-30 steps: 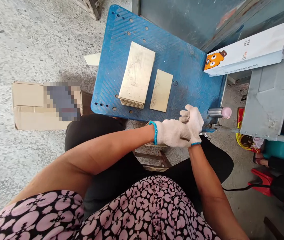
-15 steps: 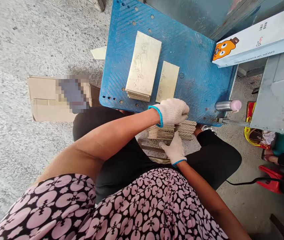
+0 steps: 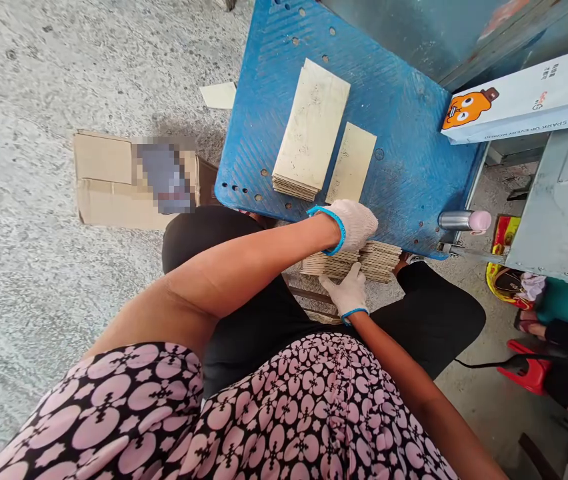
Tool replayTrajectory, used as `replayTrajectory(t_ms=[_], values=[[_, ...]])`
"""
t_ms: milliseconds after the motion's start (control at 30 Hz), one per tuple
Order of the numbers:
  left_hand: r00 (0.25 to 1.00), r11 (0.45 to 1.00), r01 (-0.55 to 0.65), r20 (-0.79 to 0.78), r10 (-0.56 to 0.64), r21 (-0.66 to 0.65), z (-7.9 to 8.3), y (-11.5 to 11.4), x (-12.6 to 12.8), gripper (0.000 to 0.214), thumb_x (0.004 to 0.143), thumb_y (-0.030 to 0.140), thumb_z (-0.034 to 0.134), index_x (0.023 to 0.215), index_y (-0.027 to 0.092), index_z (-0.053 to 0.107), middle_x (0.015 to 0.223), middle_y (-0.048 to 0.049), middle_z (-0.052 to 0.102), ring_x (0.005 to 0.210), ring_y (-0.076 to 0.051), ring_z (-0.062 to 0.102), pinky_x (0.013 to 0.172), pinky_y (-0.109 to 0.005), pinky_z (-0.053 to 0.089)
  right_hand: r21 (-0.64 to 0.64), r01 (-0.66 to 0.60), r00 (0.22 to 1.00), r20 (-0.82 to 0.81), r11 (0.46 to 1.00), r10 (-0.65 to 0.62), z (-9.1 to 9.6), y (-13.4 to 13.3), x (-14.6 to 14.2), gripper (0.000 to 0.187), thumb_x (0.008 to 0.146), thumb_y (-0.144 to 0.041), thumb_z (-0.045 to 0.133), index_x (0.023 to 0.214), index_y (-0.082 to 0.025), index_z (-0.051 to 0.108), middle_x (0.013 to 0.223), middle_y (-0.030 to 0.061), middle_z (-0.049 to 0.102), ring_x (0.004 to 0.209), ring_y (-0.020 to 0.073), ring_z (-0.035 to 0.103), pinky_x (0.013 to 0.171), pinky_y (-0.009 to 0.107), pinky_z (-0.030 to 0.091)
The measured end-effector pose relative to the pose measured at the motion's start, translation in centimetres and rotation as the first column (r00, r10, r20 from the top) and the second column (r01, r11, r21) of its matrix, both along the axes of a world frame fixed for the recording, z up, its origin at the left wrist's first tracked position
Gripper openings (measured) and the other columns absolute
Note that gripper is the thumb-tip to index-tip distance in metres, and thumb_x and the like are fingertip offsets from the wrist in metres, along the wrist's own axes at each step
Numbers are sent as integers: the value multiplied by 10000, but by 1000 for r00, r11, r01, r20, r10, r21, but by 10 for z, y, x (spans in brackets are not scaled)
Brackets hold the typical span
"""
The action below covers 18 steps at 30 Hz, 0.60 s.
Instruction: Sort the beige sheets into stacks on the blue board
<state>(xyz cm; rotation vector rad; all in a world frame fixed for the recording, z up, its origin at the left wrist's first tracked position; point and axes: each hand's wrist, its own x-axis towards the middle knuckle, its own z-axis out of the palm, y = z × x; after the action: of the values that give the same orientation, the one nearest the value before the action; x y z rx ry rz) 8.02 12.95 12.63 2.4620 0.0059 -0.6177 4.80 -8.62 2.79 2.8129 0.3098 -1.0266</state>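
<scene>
Two gloved hands work on one low pile of thin tan plates (image 3: 364, 261) that sits between the person's knees, just below the near edge of the blue platform (image 3: 414, 167). The left hand (image 3: 357, 223) lies palm-down on top of that pile, fingers curled over its upper sheets; whether its grip is closed on a plate or only pressing I cannot tell, since the fingertips are hidden behind the glove. The right hand (image 3: 347, 292) is set against the near side of the pile, fingers spread and flat — an open, steadying touch rather than a closed grip.

Judging from this, the step in hand is taking plates off the low pile, with the right hand bracing it. The next move would call for separating the top sheets cleanly and lifting them without dragging the rest askew, as the pile's layers already sit slightly fanned.

Farther out, on the blue platform, a neat stack of plates (image 3: 311, 130) lies with a single plate (image 3: 351, 163) just beside it on its right. A metal flask with a pink cap (image 3: 464, 220) lies at the platform's right corner, a white printed box (image 3: 529, 100) beyond it, and a cardboard box (image 3: 109, 177) rests on the concrete floor to the left.
</scene>
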Motion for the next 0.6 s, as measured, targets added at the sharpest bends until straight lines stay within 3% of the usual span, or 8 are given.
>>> replayTrajectory(t_ms=[333, 600], values=[[999, 1000, -17, -39, 17, 8, 0, 1, 1, 400, 834, 171, 705, 1227, 115, 762, 1047, -235, 758, 1041, -370, 713, 893, -458, 544, 12, 53, 995, 84, 999, -54, -24, 5, -7, 1291, 732, -715, 743, 1618, -8, 124, 1503, 322, 386, 1361, 432, 486, 1084, 471, 446], [995, 1000, -23, -96, 23, 2, -9, -2, 4, 403, 832, 193, 713, 1230, 152, 763, 1083, -214, 759, 1093, -367, 695, 903, -448, 544, 44, 19, 995, 92, 999, -23, -23, -1, -10, 1200, 767, -629, 741, 1614, -18, 150, 1503, 322, 389, 1314, 441, 525, 1056, 494, 464]])
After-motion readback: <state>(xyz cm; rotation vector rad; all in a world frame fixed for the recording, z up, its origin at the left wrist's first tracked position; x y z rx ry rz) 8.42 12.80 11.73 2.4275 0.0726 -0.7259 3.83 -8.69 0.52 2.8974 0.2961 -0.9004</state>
